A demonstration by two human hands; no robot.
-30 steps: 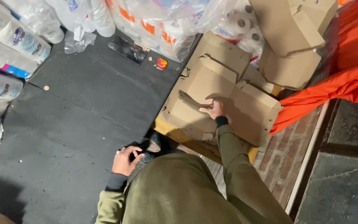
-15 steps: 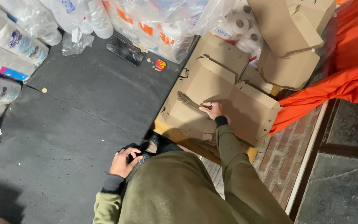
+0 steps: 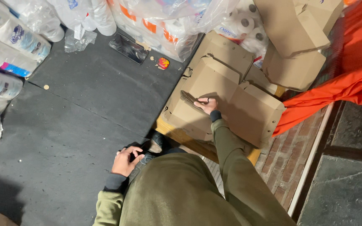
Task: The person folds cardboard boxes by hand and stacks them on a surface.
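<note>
On the flat box (image 3: 214, 104), the right hand (image 3: 207, 105) pinches a flap (image 3: 189, 98) pointing up-left.

The right hand (image 3: 206, 105) is resting on a flattened cardboard box (image 3: 227, 98), which is lying on a wooden pallet (image 3: 189, 141) to the right of the floor mat (image 3: 84, 117). The left hand (image 3: 125, 161) is lying low at the left, just beside a shoe (image 3: 158, 142) near the pallet's edge. Behind the flattened box, more boxes (image 3: 294, 37) are standing stacked, with a cloth sheet (image 3: 348, 79) lying to their right. Wrapped packs of paper rolls (image 3: 156, 21) are lining the far side of the mat and its left edge. A phone (image 3: 128, 48) is lying on the mat just before the far packs. Brick paving (image 3: 288, 161) is running to the right of the pallet.
</note>
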